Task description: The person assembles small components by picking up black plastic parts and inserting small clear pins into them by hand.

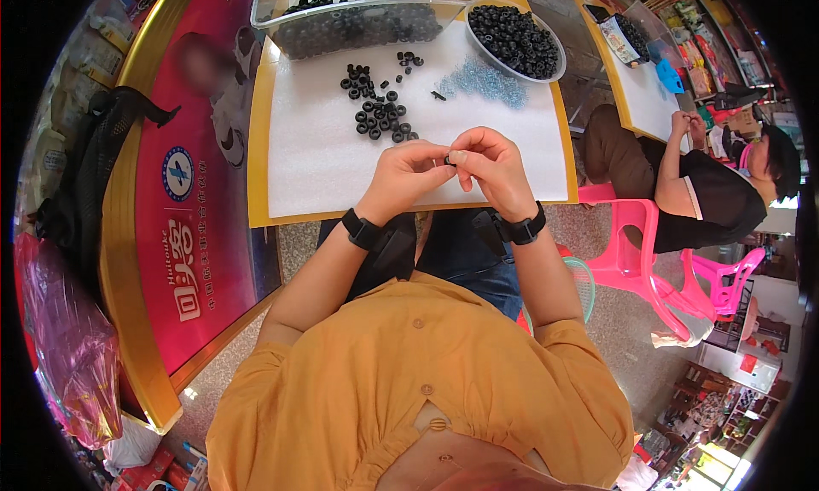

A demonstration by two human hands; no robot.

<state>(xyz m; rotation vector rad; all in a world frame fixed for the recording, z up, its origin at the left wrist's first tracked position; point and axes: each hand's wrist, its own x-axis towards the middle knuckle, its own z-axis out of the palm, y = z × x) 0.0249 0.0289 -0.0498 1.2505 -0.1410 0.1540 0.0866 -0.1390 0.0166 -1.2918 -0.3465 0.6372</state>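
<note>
My left hand and my right hand meet over the near part of a white sheet on the table. Their fingertips pinch a small black part between them; the fingers hide most of it. Just beyond lies a loose group of black ring-shaped parts, with several small black cylindrical bits among them. A short dark piece rests apart, near a spread of tiny pale-blue pieces.
A clear plastic bin and a white bowl, both holding black ring-shaped parts, stand at the far side. To the right, a person sits at another table beside a pink chair. A red-topped table is at left.
</note>
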